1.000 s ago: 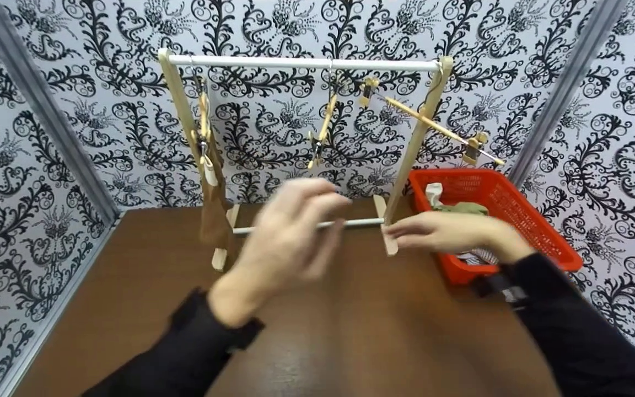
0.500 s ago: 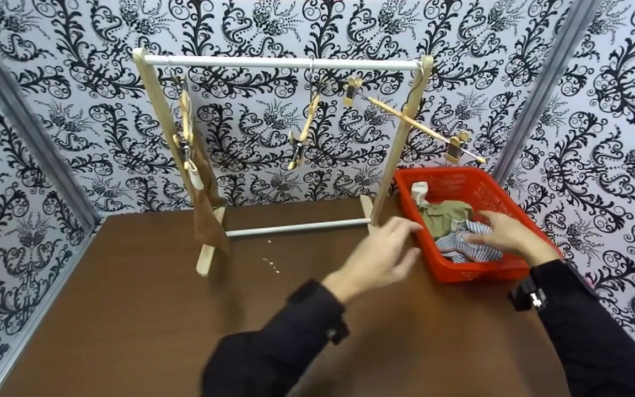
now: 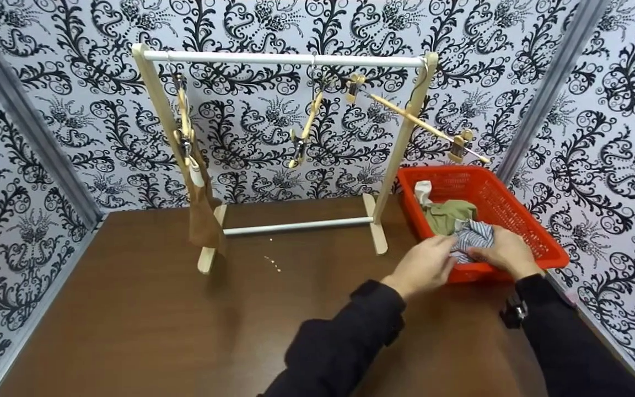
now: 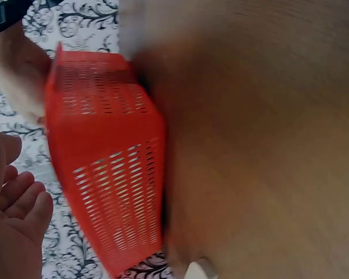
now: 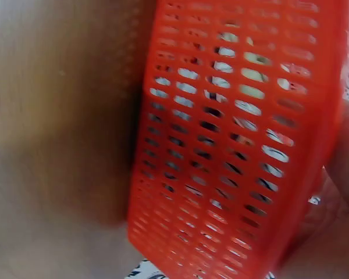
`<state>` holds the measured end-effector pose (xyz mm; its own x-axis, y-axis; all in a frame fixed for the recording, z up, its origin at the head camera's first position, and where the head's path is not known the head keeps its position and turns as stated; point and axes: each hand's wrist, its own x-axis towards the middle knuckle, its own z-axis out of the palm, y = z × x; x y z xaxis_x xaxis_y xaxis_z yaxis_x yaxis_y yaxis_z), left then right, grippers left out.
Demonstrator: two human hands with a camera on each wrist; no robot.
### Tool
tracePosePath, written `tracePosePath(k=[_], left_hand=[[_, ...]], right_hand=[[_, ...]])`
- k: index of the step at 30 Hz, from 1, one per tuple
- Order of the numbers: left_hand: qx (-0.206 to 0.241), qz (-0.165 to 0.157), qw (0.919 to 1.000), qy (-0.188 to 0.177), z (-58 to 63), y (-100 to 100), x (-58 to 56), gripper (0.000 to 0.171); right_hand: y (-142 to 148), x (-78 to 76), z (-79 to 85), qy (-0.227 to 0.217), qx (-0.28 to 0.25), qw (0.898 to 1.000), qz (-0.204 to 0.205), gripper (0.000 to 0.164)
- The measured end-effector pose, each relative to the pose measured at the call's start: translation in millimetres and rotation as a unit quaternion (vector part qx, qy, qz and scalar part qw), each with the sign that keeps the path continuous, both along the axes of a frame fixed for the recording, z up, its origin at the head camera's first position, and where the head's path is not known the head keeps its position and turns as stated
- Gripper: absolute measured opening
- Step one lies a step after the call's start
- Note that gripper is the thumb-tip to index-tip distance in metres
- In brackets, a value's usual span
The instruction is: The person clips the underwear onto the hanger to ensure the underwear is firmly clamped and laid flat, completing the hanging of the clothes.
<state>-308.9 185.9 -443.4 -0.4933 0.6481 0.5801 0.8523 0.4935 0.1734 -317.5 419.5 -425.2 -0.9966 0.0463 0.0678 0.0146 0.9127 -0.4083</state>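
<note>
A bunched blue-and-white striped garment [image 3: 473, 236] lies at the near end of the red plastic basket [image 3: 541, 242]. My right hand [image 3: 507, 253] reaches over the rim and grips its right side, thumb toward me. At the left rim is my left hand [image 3: 425, 263], close to the garment's left edge. Its fingers [image 4: 24, 200] look loosely bent and hold nothing in the left wrist view. Basket wall hides most of the right hand [image 5: 331, 215] in the right wrist view. Behind the striped piece sit an olive-green garment [image 3: 450, 214] and a white cloth [image 3: 423, 191].
A small wooden rack with a white top bar [image 3: 284, 59] stands left of the basket. From it hang a clip hanger [image 3: 309, 129] in the middle, a tilted hanger [image 3: 414, 118] reaching over the basket, and a brown garment [image 3: 203, 212] at left. Brown table [image 3: 185, 331] underneath.
Both hands have moved right to the basket. The right hand has gone from above the rack's right foot into the basket and taken hold of the striped garment, which is now more bunched.
</note>
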Motion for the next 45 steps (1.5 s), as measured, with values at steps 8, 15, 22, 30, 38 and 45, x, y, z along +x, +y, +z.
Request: tracePosePath(k=[8,15,22,30,38,45], left_hand=[[-0.002,0.048,0.9987,0.018,-11.0,6,3.6,0.027],[0.005,0.047,0.9987,0.020,-14.4,2,4.2,0.024],[0.092,0.030,0.9951,-0.019,-14.8,-15,-4.6,0.038],[0.220,0.029,0.9718,-0.080,-0.1,-44,-8.2,0.060],[0.293,0.015,0.9537,-0.065,9.8,-83,-3.0,0.084],[0.271,0.036,0.9618,-0.011,-16.6,-140,10.6,0.085]], right_hand=[[-10,3.4,-7.3,0.040,0.028,0.998,-0.037,0.078],[-14,4.9,-8.8,0.087,0.000,0.996,-0.026,0.048],[-25,2.8,14.0,0.162,-0.088,0.982,-0.044,0.042],[-63,13.6,68.5,0.215,-0.198,0.956,-0.008,0.044],[-124,37.6,99.8,0.242,-0.387,0.886,0.075,0.036],[-173,70.4,99.4,0.207,-0.561,0.794,0.106,0.033]])
